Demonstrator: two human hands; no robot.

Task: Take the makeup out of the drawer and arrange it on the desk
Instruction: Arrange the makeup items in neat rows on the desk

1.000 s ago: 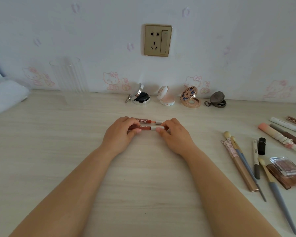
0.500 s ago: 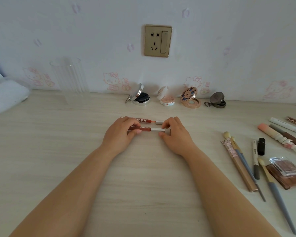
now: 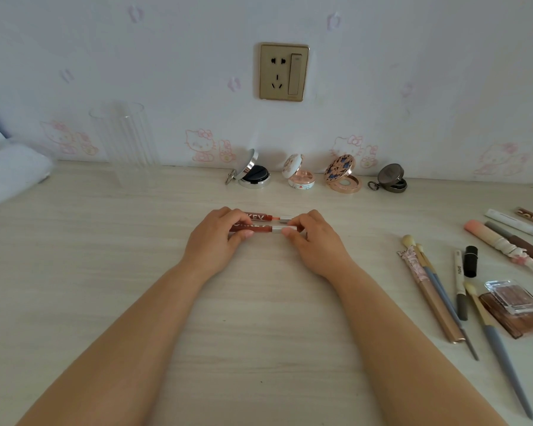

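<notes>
Two red lip gloss tubes lie side by side on the desk (image 3: 105, 272), the far tube (image 3: 266, 217) and the near tube (image 3: 259, 229). My left hand (image 3: 213, 241) pinches the near tube's red end. My right hand (image 3: 314, 241) pinches its silver cap end. Both hands cover the outer ends of the two tubes. Along the wall stand several open compacts: a silver one (image 3: 250, 173), a white floral one (image 3: 300, 176), a gold one (image 3: 342, 176) and a dark one (image 3: 390, 179).
Brushes (image 3: 437, 290), pens, a black lipstick (image 3: 470, 261), a pink tube (image 3: 499, 244) and clear eyeshadow palettes (image 3: 514, 299) lie at the right. A clear ribbed cup (image 3: 123, 139) and a white cloth (image 3: 10, 170) sit at the back left.
The hands have barely moved; the near tube has shifted slightly as both hands keep adjusting it next to the far tube.
</notes>
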